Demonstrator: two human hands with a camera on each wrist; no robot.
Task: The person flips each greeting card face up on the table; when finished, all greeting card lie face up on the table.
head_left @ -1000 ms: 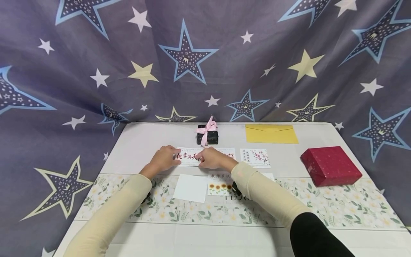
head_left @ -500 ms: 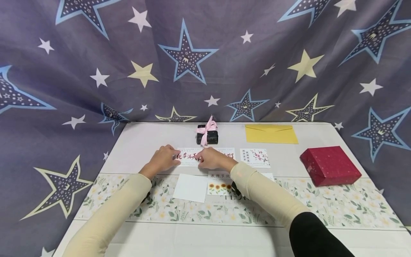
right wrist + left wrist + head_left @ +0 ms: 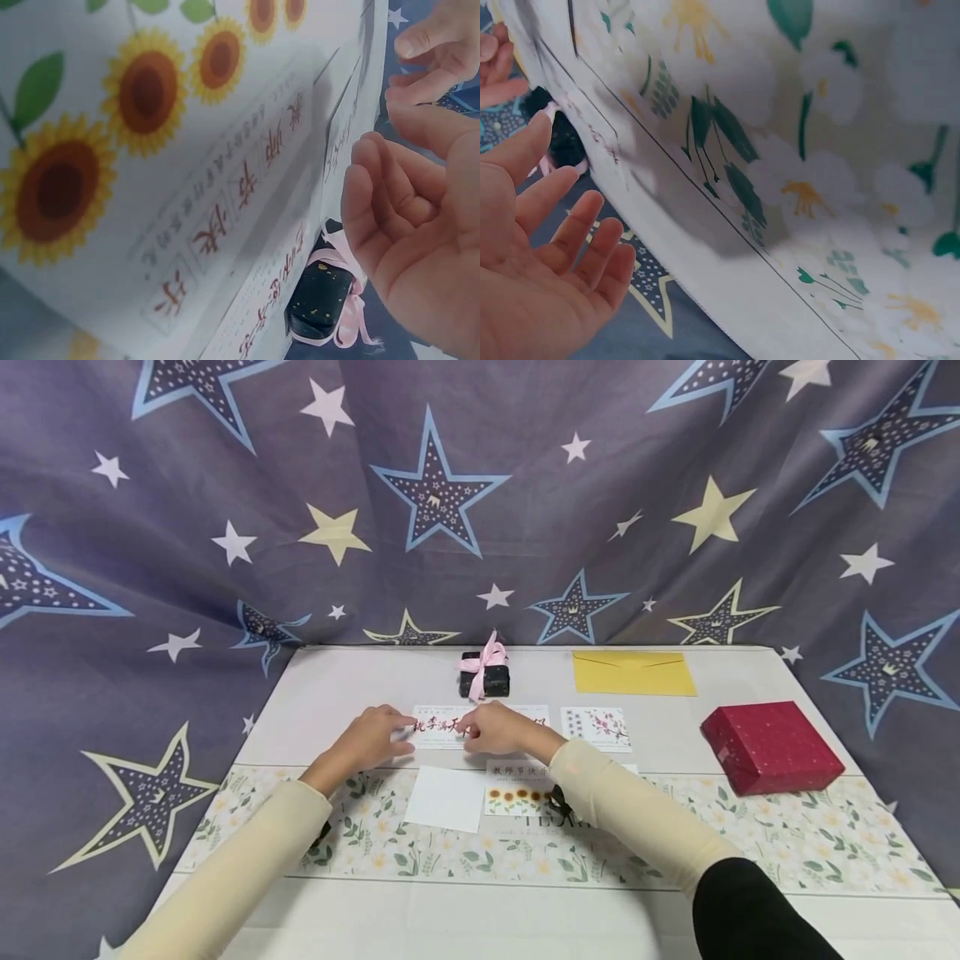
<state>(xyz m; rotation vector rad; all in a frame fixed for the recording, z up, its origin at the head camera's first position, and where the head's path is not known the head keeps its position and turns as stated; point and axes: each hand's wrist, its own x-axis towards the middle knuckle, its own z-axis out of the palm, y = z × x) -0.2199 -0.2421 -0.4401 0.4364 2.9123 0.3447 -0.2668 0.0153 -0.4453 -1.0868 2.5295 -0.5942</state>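
Note:
In the head view, a white strip with red handwritten characters (image 3: 435, 725) lies flat on the table. My right hand (image 3: 498, 728) covers its middle, so whether it is one card or two is hidden. That hand's fingers are loosely bent over the paper, touching or just above it; the right wrist view shows nothing in them. At the strip's left end is my left hand (image 3: 369, 739), fingers spread and relaxed, holding nothing. Just nearer lie a blank white card (image 3: 445, 799) and a sunflower card (image 3: 513, 789), partly covered by the right forearm.
Behind the strip sits a small black box (image 3: 495, 681) with a pink ribbon bow (image 3: 482, 665). A plum-blossom card (image 3: 597, 729) lies to its right. Further right are a yellow envelope (image 3: 633, 673) and a red box (image 3: 772, 747). A starry curtain (image 3: 525, 527) hangs behind the table.
My left hand has drawn back slightly left from the strip's end, its fingers loosening. The strip's left part, slightly raised a second ago, now lies flat. My right hand has barely moved.

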